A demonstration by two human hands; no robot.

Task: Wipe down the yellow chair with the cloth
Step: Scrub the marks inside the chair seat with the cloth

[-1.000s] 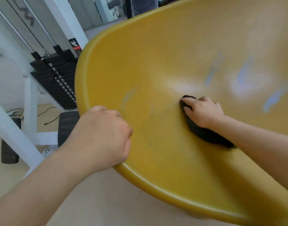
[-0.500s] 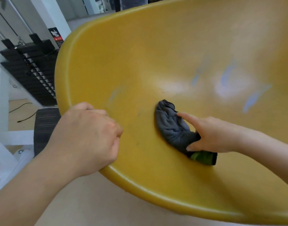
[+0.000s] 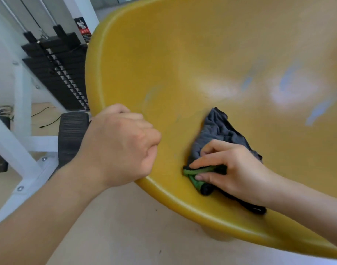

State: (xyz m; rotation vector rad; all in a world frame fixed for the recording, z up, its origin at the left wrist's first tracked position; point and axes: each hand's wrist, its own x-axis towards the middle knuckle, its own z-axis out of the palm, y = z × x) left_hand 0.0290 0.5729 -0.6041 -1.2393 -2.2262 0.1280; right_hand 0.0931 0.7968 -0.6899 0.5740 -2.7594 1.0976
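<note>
1. Nearest the camera, the left hand (image 3: 118, 146) grips the front-left rim of the yellow moulded-plastic chair (image 3: 183, 54). Its fingers are curled tight together over the edge, with the tips hidden behind it. I judge that it is steadying the shell.
2. Just beyond the front rim, the right hand (image 3: 232, 169) presses a crumpled dark grey cloth with a green hem (image 3: 217, 129) against the seat. Its fingers (image 3: 202, 164) lie close together and are bent, pinching the green hem between them.
3. The cloth is on the seat's lower left part, near the rim and just right of the left hand. Most of it bunches up ahead of the knuckles.
4. The step in hand looks like wiping the seat hollow, with much of the surface left to cover.
5. The next move calls for firm downward pressure and a stroke up towards the pale bluish patches (image 3: 286, 79). Whether these are smears or reflections I cannot tell.
6. There is no true container in view; the bowl-like shell holds only the cloth and the hand on it.
7. Farther off to the left are a black ribbed pad (image 3: 72, 134), a white metal frame (image 3: 22, 96) and a black weight stack (image 3: 55, 73).
</note>
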